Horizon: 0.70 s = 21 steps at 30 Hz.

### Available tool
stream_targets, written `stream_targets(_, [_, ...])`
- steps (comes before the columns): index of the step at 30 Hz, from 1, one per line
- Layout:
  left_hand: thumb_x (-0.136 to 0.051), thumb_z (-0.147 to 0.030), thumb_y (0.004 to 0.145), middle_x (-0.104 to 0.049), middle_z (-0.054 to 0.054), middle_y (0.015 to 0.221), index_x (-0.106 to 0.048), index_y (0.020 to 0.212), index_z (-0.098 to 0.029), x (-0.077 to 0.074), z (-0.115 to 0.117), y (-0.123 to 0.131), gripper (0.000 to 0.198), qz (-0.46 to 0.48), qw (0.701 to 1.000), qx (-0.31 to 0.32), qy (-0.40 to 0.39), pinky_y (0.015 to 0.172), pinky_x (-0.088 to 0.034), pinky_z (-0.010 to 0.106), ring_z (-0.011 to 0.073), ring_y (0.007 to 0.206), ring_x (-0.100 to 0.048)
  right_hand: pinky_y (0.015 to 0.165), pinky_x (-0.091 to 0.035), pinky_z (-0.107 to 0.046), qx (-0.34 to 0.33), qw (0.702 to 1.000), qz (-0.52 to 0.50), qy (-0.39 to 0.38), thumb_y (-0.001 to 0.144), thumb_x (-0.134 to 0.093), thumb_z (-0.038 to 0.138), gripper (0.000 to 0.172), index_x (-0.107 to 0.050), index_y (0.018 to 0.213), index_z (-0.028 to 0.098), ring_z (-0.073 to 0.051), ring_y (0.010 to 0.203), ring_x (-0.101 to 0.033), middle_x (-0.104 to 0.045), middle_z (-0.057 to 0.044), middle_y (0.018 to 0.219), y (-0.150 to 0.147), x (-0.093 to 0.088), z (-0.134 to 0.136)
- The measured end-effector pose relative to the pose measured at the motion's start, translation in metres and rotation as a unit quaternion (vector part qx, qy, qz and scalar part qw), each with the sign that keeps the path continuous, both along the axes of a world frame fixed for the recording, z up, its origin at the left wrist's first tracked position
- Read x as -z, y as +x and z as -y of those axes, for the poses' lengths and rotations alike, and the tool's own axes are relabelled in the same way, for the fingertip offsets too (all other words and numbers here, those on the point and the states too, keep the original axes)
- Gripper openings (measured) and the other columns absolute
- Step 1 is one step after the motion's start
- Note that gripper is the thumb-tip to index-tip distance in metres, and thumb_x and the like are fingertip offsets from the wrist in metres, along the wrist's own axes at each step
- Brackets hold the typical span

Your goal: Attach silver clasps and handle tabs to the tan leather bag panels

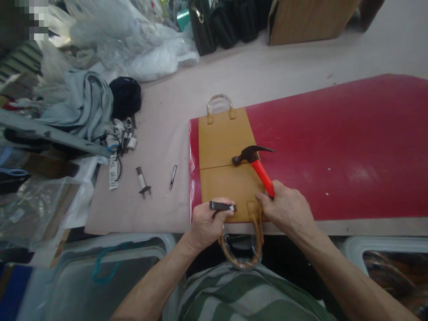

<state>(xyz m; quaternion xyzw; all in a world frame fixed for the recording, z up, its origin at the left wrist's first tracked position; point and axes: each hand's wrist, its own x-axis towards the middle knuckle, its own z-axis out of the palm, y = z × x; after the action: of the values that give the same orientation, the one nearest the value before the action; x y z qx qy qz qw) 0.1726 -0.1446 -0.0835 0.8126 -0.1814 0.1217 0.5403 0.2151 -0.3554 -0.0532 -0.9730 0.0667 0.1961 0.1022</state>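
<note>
A tan leather bag panel (224, 133) lies flat on a red mat (327, 147), a wrapped handle (220, 96) at its far end and a second handle (245, 263) hanging over the table's front edge. My left hand (207, 225) pinches a dark metal punch (219, 206), tilted, its tip near the base of the near handle. In my right hand (289, 207) is a claw hammer (264, 171) with a red grip, its dark head above the middle of the panel. The fingers of both hands are closed around their tools.
Left of the mat lie a small metal rod (173, 177) and a metal tool with prongs (143, 183). Grey cloth (87, 102) and clear plastic bags (133, 40) pile up at far left. Black bags (224, 22) and a cardboard box (310, 22) stand at the back. Plastic bins (110, 276) sit below the front edge.
</note>
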Motion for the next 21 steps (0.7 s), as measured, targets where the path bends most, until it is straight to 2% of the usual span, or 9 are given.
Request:
stream_targets(15, [-0.066, -0.015, 0.091, -0.080, 0.006, 0.094, -0.072, 0.097, -0.017, 0.0008, 0.0060, 0.0046, 0.009, 0.002, 1.000, -0.003, 0.026, 0.082, -0.064, 0.025, 0.0166, 0.086, -0.077, 0.060, -0.032, -0.033, 0.004, 1.000, -0.005, 0.003, 0.095, -0.052, 0.045, 0.028, -0.059, 0.102, 0.019, -0.033, 0.086, -0.071, -0.073, -0.015, 0.088, -0.0010, -0.0011, -0.0011])
stream_targets(21, [-0.062, -0.016, 0.092, -0.079, 0.006, 0.093, -0.071, 0.099, -0.017, 0.0056, 0.0087, 0.0049, 0.011, 0.013, 0.999, 0.008, 0.050, 0.081, -0.063, 0.025, 0.0165, 0.086, -0.076, 0.060, -0.033, -0.033, 0.006, 1.000, -0.004, 0.011, 0.095, -0.053, 0.044, 0.027, -0.060, 0.103, 0.019, -0.031, 0.086, -0.071, -0.073, -0.015, 0.088, -0.0009, -0.0038, -0.0011])
